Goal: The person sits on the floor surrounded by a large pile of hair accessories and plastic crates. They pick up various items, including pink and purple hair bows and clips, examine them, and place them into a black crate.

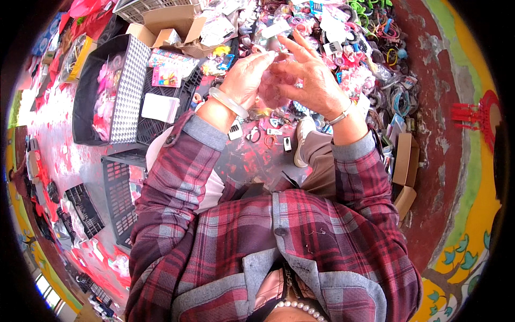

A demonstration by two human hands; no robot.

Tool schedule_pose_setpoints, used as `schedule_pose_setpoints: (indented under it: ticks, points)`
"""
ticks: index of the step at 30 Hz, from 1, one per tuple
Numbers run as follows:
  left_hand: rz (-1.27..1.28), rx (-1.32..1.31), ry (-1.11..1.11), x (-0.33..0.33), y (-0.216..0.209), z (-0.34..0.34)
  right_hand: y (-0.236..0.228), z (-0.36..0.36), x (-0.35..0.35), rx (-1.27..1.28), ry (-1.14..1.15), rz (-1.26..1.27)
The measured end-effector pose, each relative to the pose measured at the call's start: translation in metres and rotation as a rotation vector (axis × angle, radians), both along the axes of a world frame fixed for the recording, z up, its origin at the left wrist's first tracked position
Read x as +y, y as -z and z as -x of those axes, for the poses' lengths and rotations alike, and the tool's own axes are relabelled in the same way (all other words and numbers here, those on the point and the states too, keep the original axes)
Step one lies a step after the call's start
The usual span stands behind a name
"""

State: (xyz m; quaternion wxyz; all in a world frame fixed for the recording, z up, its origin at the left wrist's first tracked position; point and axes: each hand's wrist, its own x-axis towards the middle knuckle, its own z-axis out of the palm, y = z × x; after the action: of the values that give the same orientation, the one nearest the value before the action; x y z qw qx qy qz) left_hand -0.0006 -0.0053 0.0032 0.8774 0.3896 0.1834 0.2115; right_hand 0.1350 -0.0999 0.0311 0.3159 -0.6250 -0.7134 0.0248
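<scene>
Taking the houndstooth bin (130,88) as the landmark, the pink bundle (274,90) is well to its right, up between the two hands; it blurs, so its exact kind is unclear. The left hand (248,80), on the bundle's bin side, has its fingers close together, tips near the bundle's upper edge; I cannot tell whether they pinch it. The right hand (314,80), on the far side from the bin, has its forefinger raised apart from the others and its thumb against the pink; its grip is partly hidden. The work looks only partway along: pink packets (109,80) already lie in the bin, and a white packet (160,108) sits on the black crate (153,130) just right of it. The bundle is not yet put down, and a large heap of hair bands (351,59), farther right of the bin, apparently remains unsorted.
</scene>
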Motion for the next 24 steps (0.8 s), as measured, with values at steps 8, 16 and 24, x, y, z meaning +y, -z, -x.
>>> schedule_pose_setpoints:
  ticks: [8, 16, 24]
  points:
    - [-0.093, 0.020, 0.055, 0.002, 0.014, -0.003, 0.003, 0.002, 0.001, 0.021, -0.039, 0.064]
    - [-0.072, 0.062, -0.005, 0.013, 0.002, 0.002, -0.006, -0.010, -0.001, 0.204, 0.071, 0.017]
    - [-0.091, 0.048, -0.061, 0.015, 0.005, -0.001, 0.004, -0.011, 0.001, 0.078, 0.093, 0.054]
